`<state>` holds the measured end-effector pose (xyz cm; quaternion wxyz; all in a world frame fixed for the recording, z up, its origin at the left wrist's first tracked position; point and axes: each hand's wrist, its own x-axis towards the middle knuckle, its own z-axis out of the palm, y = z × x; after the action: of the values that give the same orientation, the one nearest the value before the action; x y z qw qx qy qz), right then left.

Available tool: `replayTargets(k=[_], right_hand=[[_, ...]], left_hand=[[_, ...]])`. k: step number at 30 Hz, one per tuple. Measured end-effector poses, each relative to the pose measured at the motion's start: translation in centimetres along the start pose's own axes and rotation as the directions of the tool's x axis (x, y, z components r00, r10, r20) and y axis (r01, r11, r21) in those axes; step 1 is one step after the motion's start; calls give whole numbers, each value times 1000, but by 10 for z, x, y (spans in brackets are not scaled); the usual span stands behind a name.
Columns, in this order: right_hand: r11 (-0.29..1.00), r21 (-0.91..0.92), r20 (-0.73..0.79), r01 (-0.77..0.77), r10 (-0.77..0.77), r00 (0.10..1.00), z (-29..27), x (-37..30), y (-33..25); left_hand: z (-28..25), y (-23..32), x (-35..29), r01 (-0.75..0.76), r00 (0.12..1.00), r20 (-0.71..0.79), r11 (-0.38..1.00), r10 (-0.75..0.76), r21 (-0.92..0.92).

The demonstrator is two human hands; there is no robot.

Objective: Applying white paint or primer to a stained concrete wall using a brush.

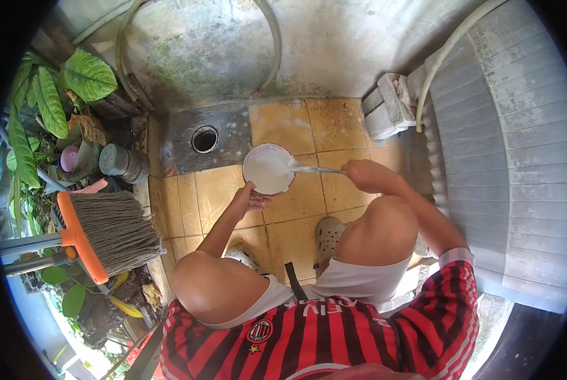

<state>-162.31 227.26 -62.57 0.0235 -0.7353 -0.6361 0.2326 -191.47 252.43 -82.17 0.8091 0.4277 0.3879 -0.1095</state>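
Observation:
A round tub [269,148] with a red rim holds a thick whitish mix. My left hand [248,199] grips its near rim, thumb on top and fingers curled under the side. In my right hand [370,176] is the thin handle of a white-smeared spoon-like tool [318,169], its fingers closed round it. The tool's broader end reaches over the right side of the tub, and its tip is hard to make out against the white. The tub is above the yellow tiled floor [217,196], between my knees and the far wall.
A drain hole [205,140] opens in a grey cement patch. Blocks [390,107] stand by the far wall. An orange-headed mop [115,234], pots [122,161] and leafy plants [50,101] line the left. A ribbed grey panel [524,145] borders the right; a hose [276,47] hangs ahead.

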Motion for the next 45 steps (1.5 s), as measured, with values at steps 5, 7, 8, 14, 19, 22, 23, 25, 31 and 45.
replayTargets(k=[5, 7, 8, 14, 19, 22, 23, 25, 31, 45], right_hand=[[994, -52, -19, -95, 94, 995, -31, 21, -26], [992, -64, -111, -111, 104, 988, -40, 22, -34], [992, -79, -126, -102, 91, 988, -42, 25, -36], [986, -28, -90, -163, 160, 983, -43, 34, -38], [978, 203, -134, -52, 80, 988, -36, 50, -13], [938, 324, -55, -121, 147, 988, -14, 61, 6], [922, 308, 36, -235, 235, 971, -8, 61, 9], [915, 295, 79, -275, 263, 962, -6, 61, 11], [926, 209, 54, -314, 310, 949, -31, 40, 23], [845, 520, -529, 126, 203, 824, -187, 32, -1]], left_hand=[[0, 1, -9, -4, 999, -54, 1000, 4, -8], [-1, 2, -4, -6, 999, -43, 1000, 5, -19], [-2, 2, -3, -29, 998, -48, 999, 28, -19], [-2, -6, -7, -46, 998, -46, 998, 44, -49], [4, -5, 1, -55, 998, -41, 997, 52, -63], [14, -1, 8, -69, 998, -14, 994, 68, -90], [16, 2, 9, -68, 998, -9, 992, 67, -104], [10, 12, 7, -61, 998, 0, 994, 62, -87], [-14, 23, 18, -33, 997, 74, 999, 35, -23], [-50, 224, -171, -195, 974, 217, 706, 60, 680]])
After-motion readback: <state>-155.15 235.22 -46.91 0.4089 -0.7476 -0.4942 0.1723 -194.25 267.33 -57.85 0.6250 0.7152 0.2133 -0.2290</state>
